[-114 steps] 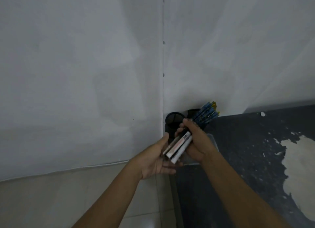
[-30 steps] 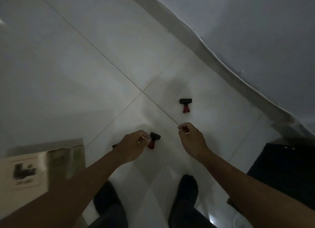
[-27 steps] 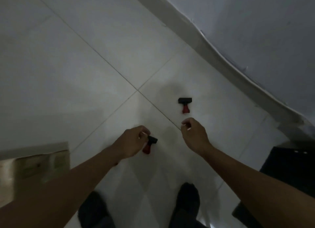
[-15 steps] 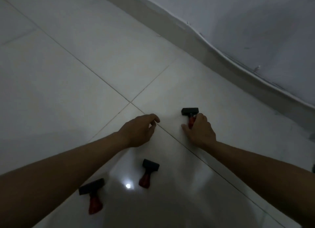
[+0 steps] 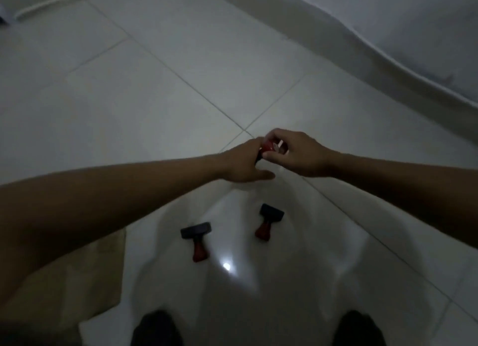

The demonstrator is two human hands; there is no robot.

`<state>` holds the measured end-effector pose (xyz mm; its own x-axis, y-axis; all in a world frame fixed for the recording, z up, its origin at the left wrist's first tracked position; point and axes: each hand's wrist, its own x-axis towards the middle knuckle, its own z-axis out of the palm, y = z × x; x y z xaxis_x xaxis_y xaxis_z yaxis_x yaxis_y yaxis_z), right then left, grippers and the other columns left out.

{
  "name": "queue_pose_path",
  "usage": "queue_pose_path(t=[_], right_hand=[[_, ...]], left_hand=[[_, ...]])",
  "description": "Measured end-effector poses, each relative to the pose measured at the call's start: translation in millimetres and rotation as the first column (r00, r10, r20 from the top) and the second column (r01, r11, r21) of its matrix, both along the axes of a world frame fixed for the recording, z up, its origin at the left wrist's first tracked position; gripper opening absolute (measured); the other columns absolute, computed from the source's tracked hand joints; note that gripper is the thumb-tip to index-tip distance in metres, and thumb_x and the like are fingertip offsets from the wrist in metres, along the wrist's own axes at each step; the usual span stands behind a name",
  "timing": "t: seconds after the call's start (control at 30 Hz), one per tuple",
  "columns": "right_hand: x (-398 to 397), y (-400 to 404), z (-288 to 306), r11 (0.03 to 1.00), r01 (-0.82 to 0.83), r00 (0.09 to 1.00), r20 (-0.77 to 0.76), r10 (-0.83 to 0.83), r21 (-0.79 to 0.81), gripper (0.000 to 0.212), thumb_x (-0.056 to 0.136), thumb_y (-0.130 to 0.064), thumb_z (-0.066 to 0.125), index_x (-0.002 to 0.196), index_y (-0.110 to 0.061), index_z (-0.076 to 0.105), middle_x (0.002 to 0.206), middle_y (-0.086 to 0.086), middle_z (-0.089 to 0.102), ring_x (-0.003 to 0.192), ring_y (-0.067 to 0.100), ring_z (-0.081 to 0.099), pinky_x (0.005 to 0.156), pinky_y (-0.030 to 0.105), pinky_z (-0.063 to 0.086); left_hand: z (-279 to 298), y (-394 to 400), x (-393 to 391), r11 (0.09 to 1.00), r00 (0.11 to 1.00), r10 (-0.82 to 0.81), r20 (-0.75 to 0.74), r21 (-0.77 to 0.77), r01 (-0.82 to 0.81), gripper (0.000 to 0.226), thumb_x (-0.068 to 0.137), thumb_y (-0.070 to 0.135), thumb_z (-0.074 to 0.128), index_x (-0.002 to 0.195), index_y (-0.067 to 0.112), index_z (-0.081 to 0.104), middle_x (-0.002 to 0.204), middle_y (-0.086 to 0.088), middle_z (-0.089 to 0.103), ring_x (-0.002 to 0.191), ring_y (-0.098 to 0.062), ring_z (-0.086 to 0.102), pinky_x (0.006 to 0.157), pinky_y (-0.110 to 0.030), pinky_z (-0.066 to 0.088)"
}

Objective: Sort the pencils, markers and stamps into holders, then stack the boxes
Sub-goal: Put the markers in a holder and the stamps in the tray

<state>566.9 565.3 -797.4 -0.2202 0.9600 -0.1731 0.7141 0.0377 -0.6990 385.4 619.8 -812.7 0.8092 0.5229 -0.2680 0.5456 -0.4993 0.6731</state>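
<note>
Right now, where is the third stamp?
In the head view, the third stamp is off the floor, between the left hand and right hand, beyond the two floor stamps.

I'm getting a dim, greyish feed with muted colour. A small bright glare spot (image 5: 226, 266) is shining off the glossy floor (image 5: 155, 92), with a soft pale sheen spreading around it. Both hands (image 5: 271, 155) are looking soft from motion blur, and the stamps (image 5: 266, 222) are smeared too. The skirting line (image 5: 388, 53) is bowing with wide-angle distortion, and the corners are darkening.
</note>
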Motion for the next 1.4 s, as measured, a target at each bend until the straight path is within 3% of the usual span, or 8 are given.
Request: queue_pose_path(t=[0.1, 0.2, 0.3, 0.43, 0.6, 0.9, 1.13, 1.4], right_hand=[[-19, -7, 4, 0.999, -0.019, 0.996, -0.089, 0.015, -0.047, 0.037, 0.088, -0.049, 0.066, 0.116, -0.029, 0.053, 0.100, -0.017, 0.061, 0.076, 0.001, 0.062, 0.063, 0.015, 0.045], [-23, -17, -4, 0.998, 0.028, 0.991, -0.130, -0.035, -0.050, 0.056, 0.087, -0.053, 0.065, 0.130, -0.027, 0.039, 0.113, -0.013, 0.053, 0.081, 0.008, 0.061, 0.067, 0.021, 0.047], [-16, -38, -22, 0.967, -0.219, 0.966, 0.168, 0.196, 0.130, 0.051, 0.089, -0.043, 0.063, 0.129, -0.017, 0.044, 0.121, 0.000, 0.050, 0.095, 0.015, 0.054, 0.079, 0.033, 0.049], [-22, -66, -38, 0.702, -0.707, 0.659, 0.439, 0.611, 0.083, 0.045, 0.082, -0.041, 0.062, 0.121, -0.019, 0.054, 0.121, 0.003, 0.057, 0.107, 0.024, 0.053, 0.094, 0.039, 0.044], [-37, -88, -67, 0.549, -0.836, 0.433, 0.590, 0.682, -0.021, 0.031, 0.090, -0.033, 0.040, 0.113, -0.022, 0.056, 0.115, 0.004, 0.058, 0.108, 0.028, 0.055, 0.106, 0.045, 0.036], [-110, -73, -54, 0.590, -0.774, 0.472, 0.412, 0.779, -0.230, 0.036, 0.093, -0.029, 0.055, 0.128, -0.025, 0.044, 0.115, -0.003, 0.059, 0.101, 0.016, 0.058, 0.104, 0.039, 0.033], [-164, -77, -75, 0.534, -0.835, 0.375, 0.575, 0.728, -0.132, 0.068, 0.093, -0.019, 0.064, 0.151, -0.025, 0.028, 0.105, 0.007, 0.067, 0.090, 0.024, 0.066, 0.109, 0.050, 0.032], [-137, -63, -65, 0.638, -0.759, 0.533, 0.441, 0.722, -0.129, 0.023, 0.097, -0.032, 0.055, 0.118, -0.025, 0.055, 0.107, 0.002, 0.068, 0.092, 0.023, 0.065, 0.094, 0.042, 0.042]], left_hand=[[8, 5, -11, 0.978, 0.983, 0.031, -0.181, -0.197, -0.067, 0.025, 0.094, 0.037, 0.062, 0.111, 0.018, 0.063, 0.102, -0.003, 0.068, 0.083, -0.014, 0.070, 0.059, -0.024, 0.052], [7, 13, -24, 0.992, 0.961, 0.011, -0.276, -0.115, -0.045, 0.022, 0.095, 0.045, 0.056, 0.097, 0.026, 0.068, 0.081, -0.001, 0.068, 0.075, -0.018, 0.069, 0.056, -0.022, 0.050], [-5, 19, -38, 0.993, 0.933, 0.047, -0.356, -0.088, -0.084, 0.036, 0.091, 0.052, 0.060, 0.102, 0.019, 0.072, 0.088, -0.007, 0.072, 0.076, -0.021, 0.071, 0.058, -0.025, 0.053], [-8, 29, -54, 0.996, 0.901, 0.049, -0.430, -0.042, -0.074, 0.040, 0.089, 0.053, 0.063, 0.086, 0.013, 0.067, 0.071, -0.003, 0.067, 0.059, -0.014, 0.062, 0.055, -0.024, 0.047], [-8, 27, -58, 0.999, 0.881, 0.026, -0.473, -0.022, -0.041, 0.037, 0.090, 0.052, 0.063, 0.068, 0.023, 0.058, 0.062, 0.001, 0.060, 0.054, -0.012, 0.057, 0.057, -0.025, 0.046], [-12, 28, -68, 0.999, 0.878, -0.049, -0.476, -0.028, 0.040, 0.035, 0.095, 0.054, 0.053, 0.099, 0.024, 0.072, 0.072, 0.009, 0.057, 0.064, -0.004, 0.054, 0.063, -0.024, 0.040], [-19, 34, -76, 0.998, 0.913, -0.029, -0.407, -0.063, 0.003, 0.032, 0.097, 0.049, 0.052, 0.099, 0.020, 0.068, 0.071, 0.011, 0.054, 0.063, 0.000, 0.050, 0.059, -0.018, 0.036], [-27, 34, -77, 0.977, 0.961, 0.053, -0.271, -0.185, -0.106, 0.026, 0.092, 0.053, 0.059, 0.083, 0.030, 0.068, 0.084, -0.002, 0.071, 0.071, -0.013, 0.067, 0.060, -0.020, 0.047]])
